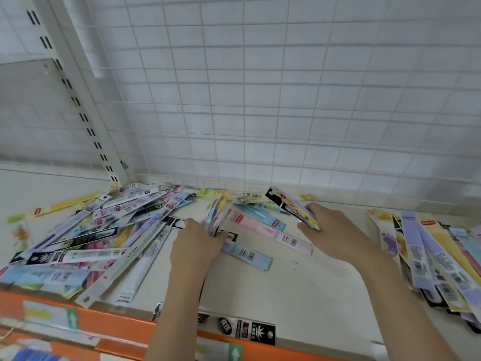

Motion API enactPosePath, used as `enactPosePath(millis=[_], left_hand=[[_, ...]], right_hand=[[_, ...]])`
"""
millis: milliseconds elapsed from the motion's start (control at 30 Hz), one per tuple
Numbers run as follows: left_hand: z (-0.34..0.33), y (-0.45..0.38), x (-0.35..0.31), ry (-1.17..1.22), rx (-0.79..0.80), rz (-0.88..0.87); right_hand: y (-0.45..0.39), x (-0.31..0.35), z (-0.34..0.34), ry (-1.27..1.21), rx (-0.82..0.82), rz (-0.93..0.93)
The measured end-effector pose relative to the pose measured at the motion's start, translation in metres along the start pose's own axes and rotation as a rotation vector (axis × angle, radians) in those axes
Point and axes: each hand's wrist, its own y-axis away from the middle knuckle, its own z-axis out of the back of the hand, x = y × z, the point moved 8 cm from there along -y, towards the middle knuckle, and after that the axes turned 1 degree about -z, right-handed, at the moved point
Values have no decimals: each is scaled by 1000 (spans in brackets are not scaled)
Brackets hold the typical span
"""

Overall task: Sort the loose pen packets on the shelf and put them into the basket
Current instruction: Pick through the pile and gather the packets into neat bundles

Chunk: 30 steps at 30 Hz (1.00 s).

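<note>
Long, flat pen packets in pastel colours lie scattered on a cream shelf (299,287). A big loose heap (86,238) fills the left side. Between my hands lie a pink packet (270,231) and a light blue one (247,254). My left hand (195,246) grips a small bundle of packets (217,214) held on edge. My right hand (330,230) holds another few packets (294,207), tilted up off the shelf. A neater row of packets (429,256) lies at the right. No basket is in view.
A white wire grid panel (286,100) backs the shelf, with a slotted upright post (78,100) at the left. An orange price rail (117,327) runs along the front edge. A black packet (250,329) lies at the front edge near my left forearm.
</note>
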Motion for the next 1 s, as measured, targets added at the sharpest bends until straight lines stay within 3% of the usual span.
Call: enactPosePath(millis=[167, 667, 1000], left_hand=[[-4, 7, -2, -58, -50, 14], [-2, 12, -5, -70, 24, -77], [2, 17, -10, -116, 189, -138]], right_hand=[[-4, 8, -13, 15, 39, 5], [4, 4, -30, -8, 6, -3], [10, -2, -28, -12, -18, -21]])
